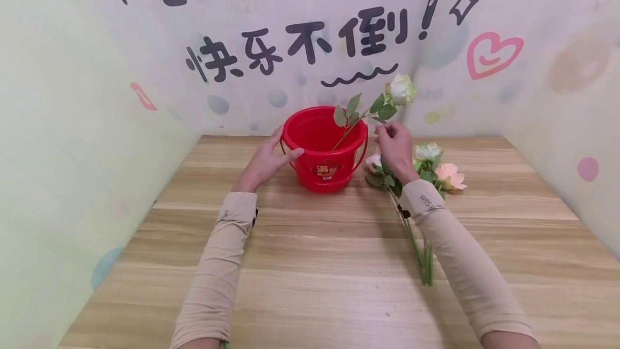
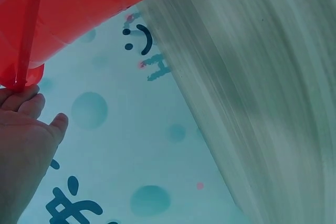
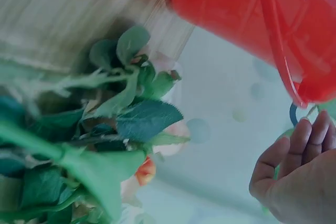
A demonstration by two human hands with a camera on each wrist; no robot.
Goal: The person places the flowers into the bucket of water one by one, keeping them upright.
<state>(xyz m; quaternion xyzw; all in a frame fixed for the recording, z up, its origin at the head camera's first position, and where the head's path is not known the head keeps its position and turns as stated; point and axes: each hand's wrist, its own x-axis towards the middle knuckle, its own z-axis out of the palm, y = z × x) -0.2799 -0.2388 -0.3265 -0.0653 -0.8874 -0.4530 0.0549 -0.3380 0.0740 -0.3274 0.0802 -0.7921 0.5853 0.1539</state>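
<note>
The left hand [image 1: 265, 161], thumb and fingers spread, touches the rim of the red bucket [image 1: 306, 168] on its left side, while the right hand [image 1: 396, 147] has its fingers curled at the lower leaves of a white rose [image 1: 401, 90]; whether it grips them cannot be told. The rose slants, its stem within the bucket and its bloom beyond and above the right rim. The bucket stands upright on the worktop [image 1: 310, 268] before a printed wall [image 1: 276, 9], with a bunch of flowers [image 1: 428, 153] lying beside it, partly hidden under the right forearm.
</note>
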